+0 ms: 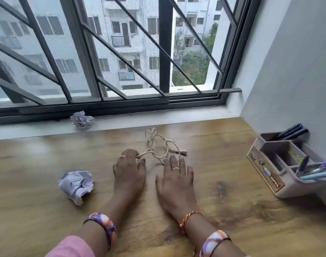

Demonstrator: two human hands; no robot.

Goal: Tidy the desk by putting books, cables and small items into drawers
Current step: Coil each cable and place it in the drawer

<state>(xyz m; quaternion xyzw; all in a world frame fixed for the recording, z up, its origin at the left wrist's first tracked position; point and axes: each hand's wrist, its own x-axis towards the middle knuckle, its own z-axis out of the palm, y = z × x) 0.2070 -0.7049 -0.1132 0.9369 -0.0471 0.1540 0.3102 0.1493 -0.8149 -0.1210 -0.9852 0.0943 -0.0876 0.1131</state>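
A loose tangle of cream-white cable [159,143] lies on the wooden desk [37,210] near its far middle. My left hand [129,169] pinches one strand of the cable between thumb and curled fingers at the tangle's left end. My right hand [174,178] lies flat beside it, fingers straight, with the fingertips touching the near loop of the cable. A crumpled ball of paper [76,184] sits on the desk to the left of my left hand.
A second crumpled paper [82,119] rests on the white window sill. A beige pen holder [288,164] with pens and markers stands at the right against the grey wall. A barred window runs along the far edge of the desk.
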